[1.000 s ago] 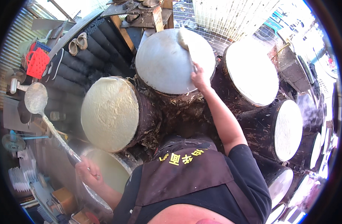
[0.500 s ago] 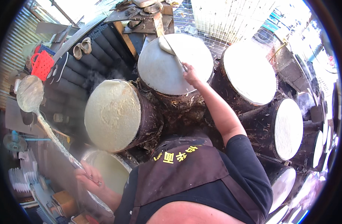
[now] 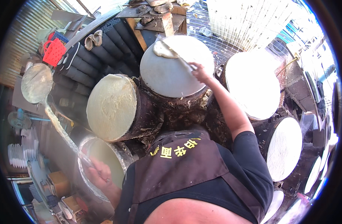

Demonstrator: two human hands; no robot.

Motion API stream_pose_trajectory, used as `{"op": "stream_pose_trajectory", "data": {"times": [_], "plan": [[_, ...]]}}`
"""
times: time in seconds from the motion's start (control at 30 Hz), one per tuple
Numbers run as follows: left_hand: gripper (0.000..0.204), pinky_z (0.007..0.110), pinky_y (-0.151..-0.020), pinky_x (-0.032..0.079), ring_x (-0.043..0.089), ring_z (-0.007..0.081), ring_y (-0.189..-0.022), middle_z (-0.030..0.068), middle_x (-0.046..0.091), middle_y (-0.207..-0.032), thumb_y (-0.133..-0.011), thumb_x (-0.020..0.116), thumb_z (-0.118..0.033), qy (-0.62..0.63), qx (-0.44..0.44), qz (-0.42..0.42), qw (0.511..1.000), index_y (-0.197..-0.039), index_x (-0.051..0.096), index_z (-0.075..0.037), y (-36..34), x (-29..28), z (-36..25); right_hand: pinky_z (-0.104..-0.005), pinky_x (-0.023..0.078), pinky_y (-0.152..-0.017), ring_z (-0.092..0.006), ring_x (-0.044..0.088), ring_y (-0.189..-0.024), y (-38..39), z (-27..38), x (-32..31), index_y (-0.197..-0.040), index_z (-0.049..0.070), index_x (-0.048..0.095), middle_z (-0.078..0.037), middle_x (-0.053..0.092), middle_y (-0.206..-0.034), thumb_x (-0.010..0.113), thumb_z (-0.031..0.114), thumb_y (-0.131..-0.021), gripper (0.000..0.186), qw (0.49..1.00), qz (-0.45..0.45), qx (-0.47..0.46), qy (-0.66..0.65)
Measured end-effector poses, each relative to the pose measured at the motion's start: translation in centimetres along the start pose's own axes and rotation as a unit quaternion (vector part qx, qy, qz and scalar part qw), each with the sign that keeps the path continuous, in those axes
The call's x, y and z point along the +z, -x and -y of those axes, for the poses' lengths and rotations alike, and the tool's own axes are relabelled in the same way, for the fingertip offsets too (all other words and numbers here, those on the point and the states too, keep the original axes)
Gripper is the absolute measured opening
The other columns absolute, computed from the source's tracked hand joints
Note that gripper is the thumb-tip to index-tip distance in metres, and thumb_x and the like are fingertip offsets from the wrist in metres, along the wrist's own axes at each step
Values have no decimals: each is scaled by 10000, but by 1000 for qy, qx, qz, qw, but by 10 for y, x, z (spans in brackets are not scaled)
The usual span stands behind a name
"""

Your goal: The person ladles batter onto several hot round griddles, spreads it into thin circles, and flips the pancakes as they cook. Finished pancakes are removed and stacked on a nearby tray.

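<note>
Over one pale disc (image 3: 161, 74), right grip (image 3: 201, 73) clasping one blade (image 3: 185, 64); apart, left grip (image 3: 100, 174) clasping one ladle (image 3: 37, 83).

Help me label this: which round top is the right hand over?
The far middle top; the right hand, holding a thin tool, is over no other.

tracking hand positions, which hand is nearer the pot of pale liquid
Left. The left hand is at the left part of the pot, seen here; the right hand is well away, forward and to the right, over the gray round plate.
</note>
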State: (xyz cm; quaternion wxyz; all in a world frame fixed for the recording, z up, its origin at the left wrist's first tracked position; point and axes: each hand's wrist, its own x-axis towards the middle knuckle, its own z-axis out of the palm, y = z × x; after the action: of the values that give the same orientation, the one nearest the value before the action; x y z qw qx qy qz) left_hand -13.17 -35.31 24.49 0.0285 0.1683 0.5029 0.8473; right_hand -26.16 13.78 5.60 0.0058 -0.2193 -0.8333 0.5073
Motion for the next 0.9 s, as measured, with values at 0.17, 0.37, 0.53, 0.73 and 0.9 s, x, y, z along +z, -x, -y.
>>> {"op": "stream_pose_trajectory", "data": {"times": [0.17, 0.37, 0.53, 0.73, 0.9], "plan": [[658, 203, -341, 334, 354, 80, -474, 59, 418, -852, -988, 515, -211, 88, -26, 5, 996, -1497, 127, -57, 12, 11, 11, -300, 494, -454, -160, 580, -516, -18, 2, -27, -1290, 182, 564, -108, 652, -732, 532, 36, -810, 502, 997, -71, 33, 24], [676, 235, -392, 446, 424, 134, -538, 82, 449, -893, -951, 586, -246, 109, -51, 16, 993, -1496, 197, -157, 22, 26, 19, -363, 551, -812, -252, 664, -929, -7, 34, -4, -1253, 209, 603, -133, 684, -1081, 550, 41, -814, 474, 989, 62, -60, 121], [657, 290, -432, 501, 451, 155, -546, 77, 446, -868, -947, 592, -259, 95, -84, 32, 991, -1486, 221, -208, 28, 30, 28, -273, 461, -410, -110, 540, -505, -55, -11, -36, -1290, 212, 577, -28, 599, -656, 546, 47, -843, 478, 996, -21, -51, 69], [625, 244, -413, 429, 400, 106, -529, 33, 385, -803, -968, 550, -255, 99, -82, 26, 991, -1492, 213, -208, 41, 36, 31, -283, 528, -502, -127, 609, -570, -31, -8, -39, -1257, 201, 603, -80, 657, -765, 570, 16, -827, 469, 965, 118, -193, 137], [617, 231, -396, 395, 392, 106, -504, 24, 407, -756, -956, 578, -275, 89, -117, -31, 989, -1470, 243, -211, 37, 46, 31, -332, 566, -699, -213, 672, -725, -68, -26, -61, -1225, 117, 620, -150, 700, -906, 560, 6, -845, 401, 977, -11, -160, 137]]}}
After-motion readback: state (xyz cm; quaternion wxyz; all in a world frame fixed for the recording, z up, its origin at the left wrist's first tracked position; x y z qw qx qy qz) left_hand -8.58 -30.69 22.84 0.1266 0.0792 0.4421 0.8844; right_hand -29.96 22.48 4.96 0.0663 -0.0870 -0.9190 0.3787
